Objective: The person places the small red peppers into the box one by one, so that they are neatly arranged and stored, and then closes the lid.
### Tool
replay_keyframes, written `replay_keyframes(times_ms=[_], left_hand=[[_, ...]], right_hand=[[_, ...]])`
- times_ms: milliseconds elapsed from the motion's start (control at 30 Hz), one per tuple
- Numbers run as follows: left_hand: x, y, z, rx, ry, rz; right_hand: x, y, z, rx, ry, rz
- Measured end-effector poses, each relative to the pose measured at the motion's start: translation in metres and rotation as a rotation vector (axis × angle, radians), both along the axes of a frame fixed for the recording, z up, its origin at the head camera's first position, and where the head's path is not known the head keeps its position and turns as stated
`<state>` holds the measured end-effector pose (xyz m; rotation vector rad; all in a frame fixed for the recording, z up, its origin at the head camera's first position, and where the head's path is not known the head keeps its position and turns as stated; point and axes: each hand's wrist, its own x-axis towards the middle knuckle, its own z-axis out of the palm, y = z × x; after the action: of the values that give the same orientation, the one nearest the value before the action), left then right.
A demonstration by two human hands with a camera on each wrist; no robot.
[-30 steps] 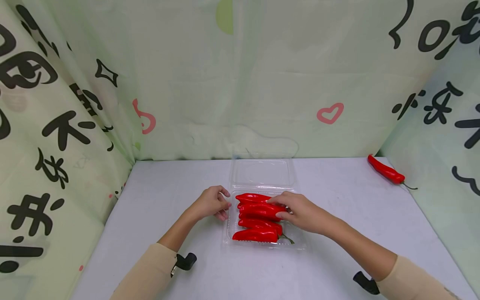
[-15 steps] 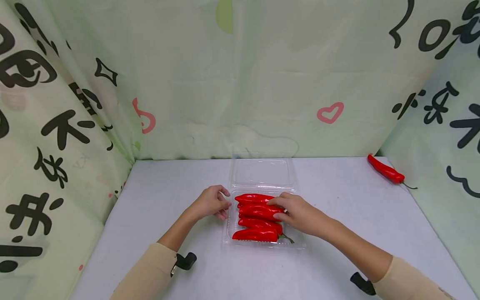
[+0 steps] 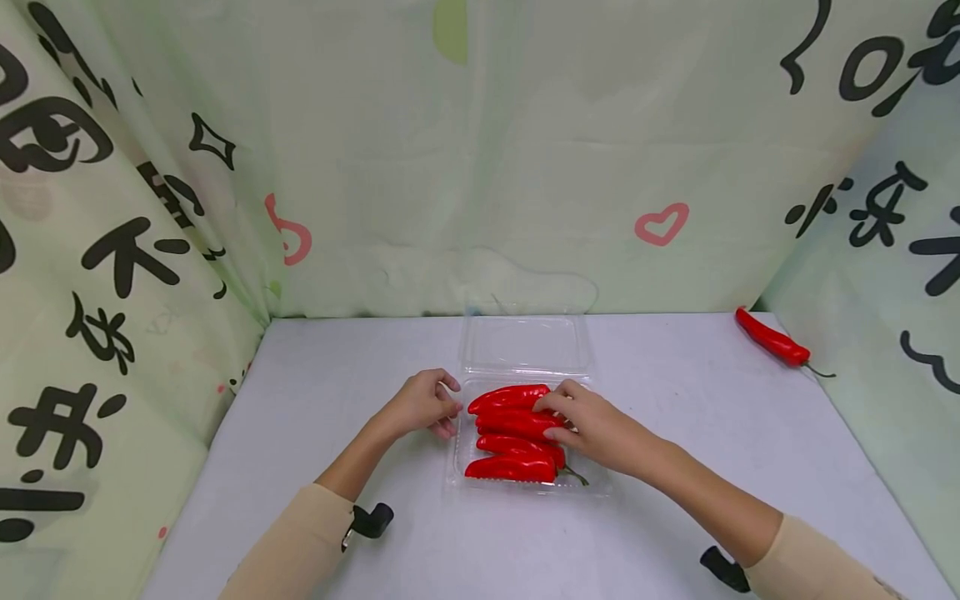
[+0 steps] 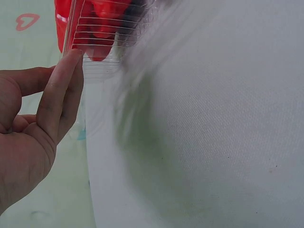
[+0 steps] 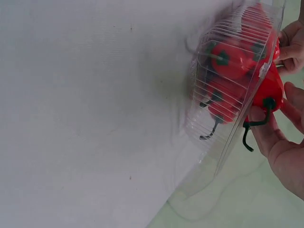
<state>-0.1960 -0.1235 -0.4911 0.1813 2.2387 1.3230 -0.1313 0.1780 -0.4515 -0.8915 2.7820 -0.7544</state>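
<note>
Several glossy red chili peppers (image 3: 513, 468) lie side by side in a clear plastic clamshell box (image 3: 525, 492), stems to the right. My right hand (image 3: 600, 425) reaches over the box's right side and pinches a chili pepper (image 5: 270, 92) by its stem end in the right wrist view. The rearmost pepper (image 3: 504, 398) lies slightly tilted. My left hand (image 3: 423, 407) is at the box's left side. In the left wrist view its nearly straight fingers (image 4: 59, 95) touch the box wall. My right hand hides some of the stem ends.
The box's clear lid (image 3: 525, 346) stands folded back behind it, towards the curtain (image 3: 555, 167). A single chili pepper (image 3: 772, 337) lies at the table's far right corner. White cloth covers the table (image 3: 360, 358).
My right hand has shifted slightly left. The rearmost pepper has tilted, its right end rising a little and its left end moving left. My left hand has stayed in place.
</note>
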Motion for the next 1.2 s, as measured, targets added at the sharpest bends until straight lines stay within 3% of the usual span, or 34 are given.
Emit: replay_keyframes(times_ms=[200,400,667,1200], left_hand=[[0.000,0.000,0.000,-0.007,0.004,0.001],[0.000,0.000,0.000,-0.008,0.001,0.001],[-0.001,0.000,0.000,-0.011,0.003,0.005],[0.000,0.000,-0.001,-0.002,-0.001,0.005]], right_hand=[[0.002,0.002,-0.002,0.012,-0.061,-0.001],[0.003,0.002,-0.005,0.010,-0.070,-0.004],[0.003,0.003,-0.008,0.011,-0.052,0.007],[0.007,-0.001,-0.014,0.033,-0.006,-0.054]])
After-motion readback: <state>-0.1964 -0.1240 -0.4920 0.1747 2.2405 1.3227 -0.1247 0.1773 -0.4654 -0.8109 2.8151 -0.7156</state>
